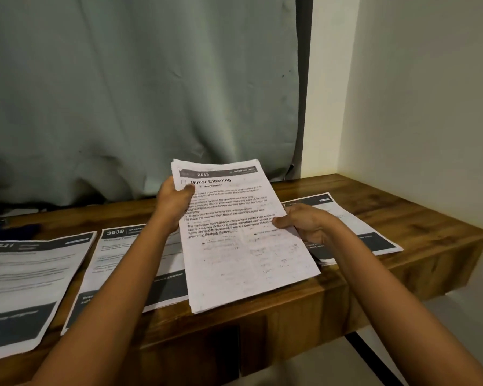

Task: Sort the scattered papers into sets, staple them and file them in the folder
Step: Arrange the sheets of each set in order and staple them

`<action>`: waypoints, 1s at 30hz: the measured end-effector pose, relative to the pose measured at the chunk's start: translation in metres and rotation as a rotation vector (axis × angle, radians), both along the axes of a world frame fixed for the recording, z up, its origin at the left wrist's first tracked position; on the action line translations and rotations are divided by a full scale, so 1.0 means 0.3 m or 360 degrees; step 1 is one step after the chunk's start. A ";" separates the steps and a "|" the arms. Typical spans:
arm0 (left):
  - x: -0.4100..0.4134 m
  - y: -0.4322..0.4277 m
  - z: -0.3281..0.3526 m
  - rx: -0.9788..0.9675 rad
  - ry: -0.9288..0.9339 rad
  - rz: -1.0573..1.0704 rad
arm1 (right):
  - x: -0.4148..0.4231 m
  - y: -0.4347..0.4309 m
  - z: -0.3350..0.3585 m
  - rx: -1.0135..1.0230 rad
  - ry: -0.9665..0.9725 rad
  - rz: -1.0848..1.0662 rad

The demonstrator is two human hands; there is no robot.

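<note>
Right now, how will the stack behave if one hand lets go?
Probably floppy: the stack is thin paper, so it would likely droop from the left hand alone. Likely light: the right hand holds it by just an edge. Sheets may slip apart; the edges look fanned and no staple shows.

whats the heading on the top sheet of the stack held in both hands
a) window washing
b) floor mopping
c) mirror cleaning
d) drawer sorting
c: the top sheet of the stack, gripped by the left hand at its upper left edge and the right hand at its right edge, reads "Mirror Cleaning" in bold under a dark banner numbered 2643.
</note>
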State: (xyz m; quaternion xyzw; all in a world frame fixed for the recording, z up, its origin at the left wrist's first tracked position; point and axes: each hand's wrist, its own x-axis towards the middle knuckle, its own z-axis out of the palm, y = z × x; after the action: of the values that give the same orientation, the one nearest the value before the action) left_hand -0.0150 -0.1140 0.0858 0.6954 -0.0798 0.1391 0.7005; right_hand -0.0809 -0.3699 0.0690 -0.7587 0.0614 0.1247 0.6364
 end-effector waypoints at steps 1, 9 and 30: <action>-0.003 0.003 -0.019 0.0025 0.0022 0.0015 | 0.007 0.002 -0.004 -0.0045 0.0022 0.0014; -0.028 0.048 -0.198 0.0238 0.0226 0.0087 | 0.069 0.111 -0.119 -0.0064 -0.0334 -0.0537; 0.058 0.108 -0.289 0.0288 -0.0101 0.0397 | 0.086 0.195 -0.286 0.0015 -0.0810 -0.0999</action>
State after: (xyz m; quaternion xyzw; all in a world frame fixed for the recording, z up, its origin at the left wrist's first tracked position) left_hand 0.0022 -0.0817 -0.0008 0.7555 -0.0271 0.2392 0.6094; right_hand -0.0550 -0.3113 -0.0168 -0.7068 0.1298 -0.2673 0.6420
